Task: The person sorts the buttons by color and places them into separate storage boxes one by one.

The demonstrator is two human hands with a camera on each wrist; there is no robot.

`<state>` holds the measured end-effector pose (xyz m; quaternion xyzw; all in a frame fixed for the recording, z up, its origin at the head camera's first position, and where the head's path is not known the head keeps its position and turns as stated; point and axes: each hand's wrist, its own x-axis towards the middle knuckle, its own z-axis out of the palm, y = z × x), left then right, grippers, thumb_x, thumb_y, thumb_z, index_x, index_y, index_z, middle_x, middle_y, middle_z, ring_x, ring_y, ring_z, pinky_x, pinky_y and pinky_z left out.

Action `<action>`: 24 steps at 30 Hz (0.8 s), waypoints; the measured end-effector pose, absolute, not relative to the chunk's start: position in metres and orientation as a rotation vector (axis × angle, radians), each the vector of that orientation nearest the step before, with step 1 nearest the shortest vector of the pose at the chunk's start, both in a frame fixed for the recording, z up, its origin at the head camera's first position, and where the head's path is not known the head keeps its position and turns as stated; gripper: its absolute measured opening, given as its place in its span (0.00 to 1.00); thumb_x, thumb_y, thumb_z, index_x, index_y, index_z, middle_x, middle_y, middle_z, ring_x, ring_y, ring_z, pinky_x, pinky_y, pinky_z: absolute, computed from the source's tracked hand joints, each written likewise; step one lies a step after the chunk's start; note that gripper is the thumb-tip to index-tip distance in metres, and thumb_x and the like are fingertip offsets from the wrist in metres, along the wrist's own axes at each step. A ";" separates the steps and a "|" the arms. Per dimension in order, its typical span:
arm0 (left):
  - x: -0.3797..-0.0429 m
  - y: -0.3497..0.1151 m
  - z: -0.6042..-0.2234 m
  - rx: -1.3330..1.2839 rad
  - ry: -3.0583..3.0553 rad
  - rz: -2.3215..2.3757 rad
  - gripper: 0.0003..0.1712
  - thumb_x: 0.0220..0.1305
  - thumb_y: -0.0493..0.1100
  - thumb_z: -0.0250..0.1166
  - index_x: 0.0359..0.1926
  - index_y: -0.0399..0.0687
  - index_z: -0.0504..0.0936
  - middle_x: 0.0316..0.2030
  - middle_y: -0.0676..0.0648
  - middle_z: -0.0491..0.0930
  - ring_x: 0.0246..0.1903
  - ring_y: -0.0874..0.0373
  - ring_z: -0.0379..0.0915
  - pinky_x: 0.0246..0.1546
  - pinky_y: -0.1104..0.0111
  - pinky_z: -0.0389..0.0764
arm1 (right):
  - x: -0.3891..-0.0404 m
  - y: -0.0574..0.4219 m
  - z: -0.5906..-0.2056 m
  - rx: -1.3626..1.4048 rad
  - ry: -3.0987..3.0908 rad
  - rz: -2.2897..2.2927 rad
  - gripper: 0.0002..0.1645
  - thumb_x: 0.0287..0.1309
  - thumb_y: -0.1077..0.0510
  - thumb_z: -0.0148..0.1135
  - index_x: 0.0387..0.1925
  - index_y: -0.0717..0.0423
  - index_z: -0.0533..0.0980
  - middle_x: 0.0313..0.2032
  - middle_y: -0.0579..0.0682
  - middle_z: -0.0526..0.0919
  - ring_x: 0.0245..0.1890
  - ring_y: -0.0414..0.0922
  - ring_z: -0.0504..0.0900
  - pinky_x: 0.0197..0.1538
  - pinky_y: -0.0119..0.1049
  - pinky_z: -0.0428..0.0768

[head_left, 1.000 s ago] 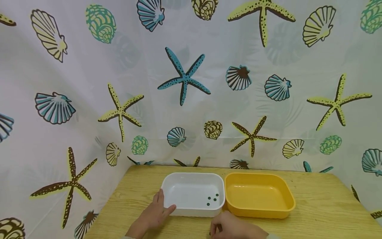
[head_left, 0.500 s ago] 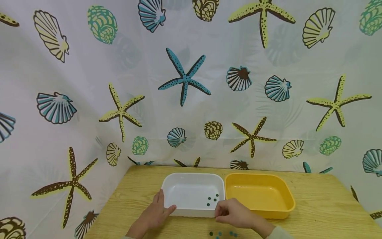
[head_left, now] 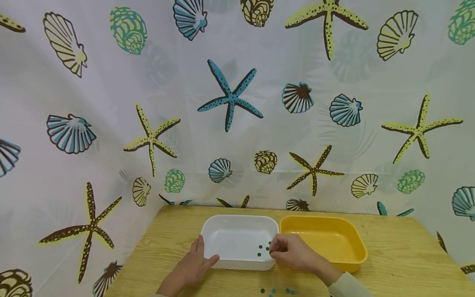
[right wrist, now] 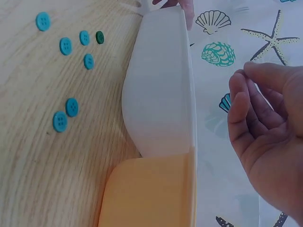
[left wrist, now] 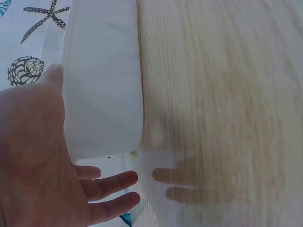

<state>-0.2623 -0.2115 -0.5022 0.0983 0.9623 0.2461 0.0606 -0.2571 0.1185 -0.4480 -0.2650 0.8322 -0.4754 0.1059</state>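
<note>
Pinched between the thumb and index fingertip of my right hand (head_left: 295, 255) is a small dark green button (head_left: 271, 252), mostly hidden by the fingers. That hand is over the front right corner of the white tray (head_left: 222, 263). Inside the tray lie several green buttons (head_left: 259, 254). My left hand (head_left: 190, 266) rests on the tray's front left corner, fingers extended along the end and thumb against the front wall. In the right wrist view, several blue buttons (right wrist: 60, 121) and one green button (right wrist: 100, 37) lie on the table before the tray.
A yellow tray (head_left: 361, 258) stands right beside the white one, with no contents visible. The wooden table (head_left: 400, 251) extends to both sides. Behind it hangs a white curtain (head_left: 259, 136) printed with shells and starfish.
My right hand has risen from the buttons at the table's front and moved up and forward to the white tray's right corner, carrying the green button. The left hand has stayed put.
</note>
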 end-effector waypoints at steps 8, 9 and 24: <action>-0.264 -0.212 -0.504 0.288 2.907 0.755 0.56 0.66 0.66 0.50 0.69 0.22 0.40 0.66 0.23 0.47 0.57 0.33 0.64 0.54 0.46 0.67 | -0.268 0.116 -0.449 -0.757 2.494 -1.382 0.06 0.60 0.63 0.62 0.37 0.61 0.79 0.32 0.45 0.81 0.32 0.43 0.76 0.36 0.30 0.77; -0.264 -0.212 -0.504 0.288 2.906 0.759 0.56 0.66 0.66 0.50 0.69 0.22 0.40 0.66 0.23 0.47 0.57 0.33 0.64 0.54 0.46 0.67 | -0.269 0.116 -0.450 -0.758 2.499 -1.378 0.06 0.60 0.63 0.62 0.37 0.61 0.79 0.32 0.45 0.81 0.32 0.43 0.76 0.36 0.30 0.77; -0.261 -0.207 -0.501 0.272 2.917 0.763 0.55 0.67 0.66 0.49 0.69 0.21 0.41 0.66 0.23 0.47 0.58 0.33 0.63 0.55 0.46 0.66 | -0.292 0.112 -0.458 -0.720 2.506 -1.324 0.05 0.58 0.65 0.62 0.38 0.63 0.79 0.30 0.45 0.79 0.31 0.42 0.76 0.35 0.32 0.78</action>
